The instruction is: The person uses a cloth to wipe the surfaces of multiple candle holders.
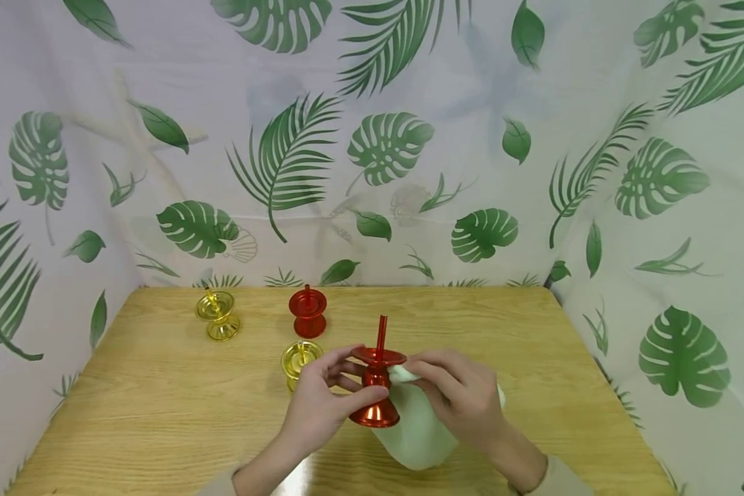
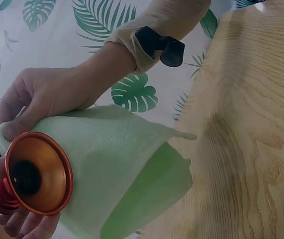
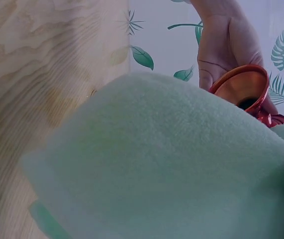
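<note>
Carefully now: your left hand (image 1: 328, 399) grips the red stand (image 1: 375, 415) around its narrow middle, above the near part of the table (image 1: 130, 413), while your right hand (image 1: 468, 393) pinches the pale green cloth (image 1: 418, 434) just under the stand's upper dish. The metal looks smooth and shiny, so it could slide or spin between your left thumb and fingers if you rub hard against a light hold. The thin spike (image 1: 381, 336) standing up from the dish might bend, or snag the cloth, if your right hand pulls across it. The cloth's loose part hangs low and could block your view of the base. Mind the near gold stand (image 1: 293, 365), just beyond your left hand; a backward swing of your knuckles could tip it.

Counting up, you have two red stands, one in your grasp and the far red stand (image 1: 308, 320) upright on the table; two gold ones, the near one and the far-left gold stand (image 1: 220, 320); and one cloth.
</note>
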Demonstrator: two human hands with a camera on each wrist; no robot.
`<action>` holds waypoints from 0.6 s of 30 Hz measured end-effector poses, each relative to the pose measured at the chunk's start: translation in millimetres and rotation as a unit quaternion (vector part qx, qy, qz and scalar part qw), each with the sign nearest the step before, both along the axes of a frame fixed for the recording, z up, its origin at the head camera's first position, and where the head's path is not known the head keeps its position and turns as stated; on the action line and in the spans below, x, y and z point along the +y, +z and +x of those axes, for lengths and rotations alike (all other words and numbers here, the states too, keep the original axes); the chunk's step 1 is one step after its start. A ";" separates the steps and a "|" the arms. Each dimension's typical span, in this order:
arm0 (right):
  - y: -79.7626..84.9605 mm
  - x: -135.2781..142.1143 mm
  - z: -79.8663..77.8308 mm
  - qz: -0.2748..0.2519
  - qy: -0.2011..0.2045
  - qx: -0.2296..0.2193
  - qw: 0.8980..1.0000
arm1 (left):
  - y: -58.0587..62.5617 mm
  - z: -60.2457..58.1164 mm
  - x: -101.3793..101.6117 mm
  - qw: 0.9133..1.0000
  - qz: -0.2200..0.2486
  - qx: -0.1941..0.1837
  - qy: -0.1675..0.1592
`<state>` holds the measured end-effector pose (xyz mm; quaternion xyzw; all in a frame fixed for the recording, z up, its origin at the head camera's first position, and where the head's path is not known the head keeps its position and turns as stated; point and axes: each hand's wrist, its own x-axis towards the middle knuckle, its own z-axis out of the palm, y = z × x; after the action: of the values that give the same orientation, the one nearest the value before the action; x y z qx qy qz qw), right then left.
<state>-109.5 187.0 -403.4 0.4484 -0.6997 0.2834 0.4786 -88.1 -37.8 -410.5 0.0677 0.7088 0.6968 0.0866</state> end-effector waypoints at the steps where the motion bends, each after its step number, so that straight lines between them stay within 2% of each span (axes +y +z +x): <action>1: 1.4 -1.6 0.4 0.005 -0.003 0.006 1.000 | -0.8 -0.2 -0.1 1.000 -0.005 0.001 0.004; 11: 8.6 -16.4 1.3 0.061 -0.026 0.030 0.997 | -4.1 -1.1 -0.1 0.997 -0.066 0.011 0.038; 14: 10.0 -17.0 2.5 0.067 -0.039 0.027 0.997 | -2.9 -1.4 -2.1 0.997 -0.062 0.011 0.035; 18: 10.7 -13.1 3.3 0.063 -0.054 0.008 0.997 | 1.6 -3.3 -6.6 0.999 -0.040 0.008 0.016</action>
<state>-106.2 173.8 -392.6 0.4412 -0.7358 0.2089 0.4694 -91.4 -44.3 -408.9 0.0582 0.7374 0.6690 0.0727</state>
